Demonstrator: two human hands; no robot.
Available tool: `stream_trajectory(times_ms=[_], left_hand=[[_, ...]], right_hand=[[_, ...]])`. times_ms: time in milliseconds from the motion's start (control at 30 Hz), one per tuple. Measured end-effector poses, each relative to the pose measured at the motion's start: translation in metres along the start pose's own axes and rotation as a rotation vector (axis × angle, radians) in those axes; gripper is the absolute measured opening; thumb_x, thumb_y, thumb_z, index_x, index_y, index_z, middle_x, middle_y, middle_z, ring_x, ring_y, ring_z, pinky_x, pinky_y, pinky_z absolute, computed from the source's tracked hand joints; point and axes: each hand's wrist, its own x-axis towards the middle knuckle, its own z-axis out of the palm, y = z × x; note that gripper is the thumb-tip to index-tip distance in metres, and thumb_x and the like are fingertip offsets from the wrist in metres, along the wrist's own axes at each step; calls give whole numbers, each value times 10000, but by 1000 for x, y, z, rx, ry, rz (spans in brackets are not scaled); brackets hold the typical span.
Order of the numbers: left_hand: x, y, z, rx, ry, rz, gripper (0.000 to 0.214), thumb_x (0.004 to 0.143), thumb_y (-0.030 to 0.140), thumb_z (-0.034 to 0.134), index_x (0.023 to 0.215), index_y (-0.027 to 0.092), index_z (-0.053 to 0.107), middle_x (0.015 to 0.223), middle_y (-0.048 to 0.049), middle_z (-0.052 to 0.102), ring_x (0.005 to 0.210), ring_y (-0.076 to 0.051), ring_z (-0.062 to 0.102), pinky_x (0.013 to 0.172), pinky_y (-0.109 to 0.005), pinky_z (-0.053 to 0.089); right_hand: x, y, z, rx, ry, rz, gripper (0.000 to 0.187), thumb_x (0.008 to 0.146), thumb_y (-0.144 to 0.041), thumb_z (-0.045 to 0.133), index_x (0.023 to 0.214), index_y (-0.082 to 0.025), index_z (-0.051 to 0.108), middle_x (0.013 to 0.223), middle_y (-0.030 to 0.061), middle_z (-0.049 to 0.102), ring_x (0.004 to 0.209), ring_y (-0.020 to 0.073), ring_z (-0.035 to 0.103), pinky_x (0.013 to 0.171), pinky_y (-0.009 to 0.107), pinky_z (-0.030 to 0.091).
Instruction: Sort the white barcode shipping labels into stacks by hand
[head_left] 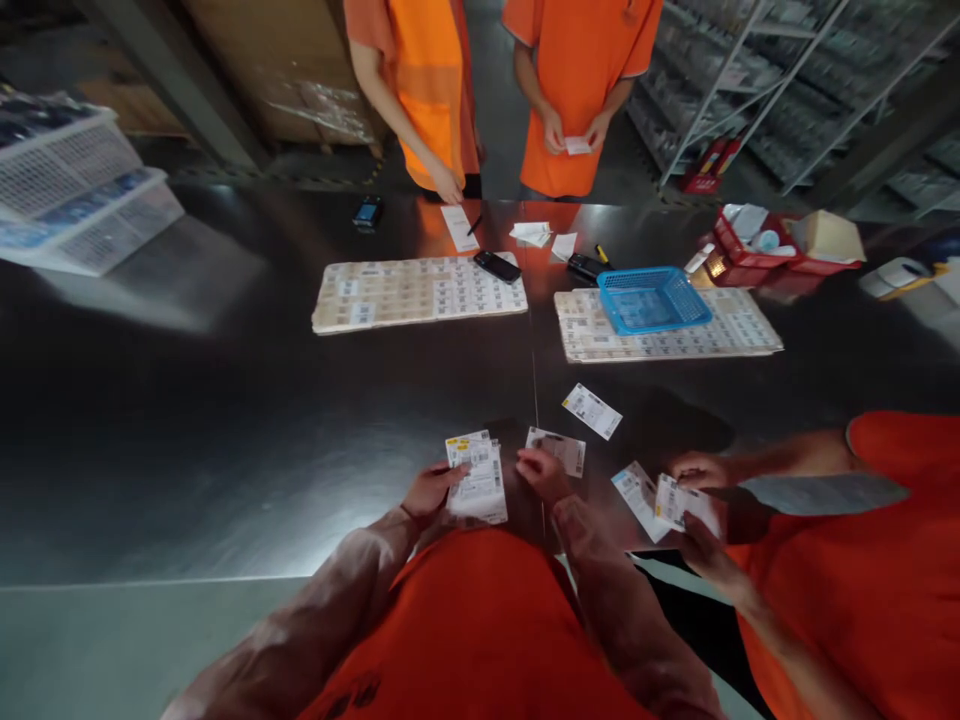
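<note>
The left hand (429,490) grips the sheaf (480,485) between thumb and fingers at the near edge of the table (225,420); the right hand (546,475), fingers curled, is at a slip (573,456) just beside the sheaf; whether it pinches or merely overlaps that slip cannot be told; the step in hand appears to be slip-by-slip handling; the next move calls for a steady left grip and a clean right-hand edge pinch.

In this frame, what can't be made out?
All in the head view:
Fine print on the held papers: too small, blurred.
Underside fingers of the left hand: hidden by those papers.
Whether the right hand grips the paper beneath: fingers block contact.
Outer ends of the white baskets: cut off by left edge.
</note>
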Motion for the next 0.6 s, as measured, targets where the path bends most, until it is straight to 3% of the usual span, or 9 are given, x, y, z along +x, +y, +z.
stream_trajectory(times_ms=[67, 133, 233, 333, 500, 600], left_hand=[[1, -1, -1, -15, 8, -4, 608, 381, 361, 933, 859, 63, 703, 848, -118, 744, 732, -229, 694, 674, -303, 555], [2, -3, -2, -22, 10, -12, 604, 397, 351, 931, 880, 66, 705, 865, -120, 744, 752, -240, 698, 694, -318, 563], [3, -5, -3, -28, 2, -27, 608, 420, 333, 927, 916, 64, 702, 881, -122, 743, 780, -244, 701, 720, -319, 566], [2, -6, -4, -11, 11, -48, 609, 404, 347, 929, 894, 69, 697, 853, -112, 744, 752, -230, 699, 671, -284, 560], [-2, -5, -3, 27, 48, -78, 634, 362, 362, 936, 869, 72, 688, 838, -114, 743, 751, -243, 699, 603, -266, 543], [-2, -5, -3, 13, 31, -78, 639, 373, 366, 935, 881, 74, 680, 857, -122, 742, 812, -268, 701, 628, -284, 553]], right_hand=[[9, 10, -22, -190, 109, 4, 544, 743, -99, 559, 1286, -91, 574, 1321, 137, 542, 1263, 240, 452, 1100, 359, 337], [14, 19, -40, -357, 153, 26, 722, 672, -50, 606, 1380, -128, 489, 1395, 136, 469, 1324, 300, 355, 1105, 443, 294], [15, 27, -55, -527, 167, 107, 687, 661, -143, 689, 1329, -144, 529, 1233, 151, 567, 1209, 331, 441, 996, 477, 351], [11, 30, -53, -609, 172, 163, 509, 671, -239, 698, 1164, -148, 613, 1068, 129, 604, 1107, 315, 491, 898, 441, 396], [2, 32, -34, -574, 177, 208, 469, 612, -241, 752, 1050, -136, 620, 1136, 117, 573, 1117, 284, 475, 845, 348, 419], [0, 35, -23, -476, 134, 193, 338, 750, -203, 653, 1076, -128, 606, 952, 68, 634, 939, 191, 557, 799, 296, 432]])
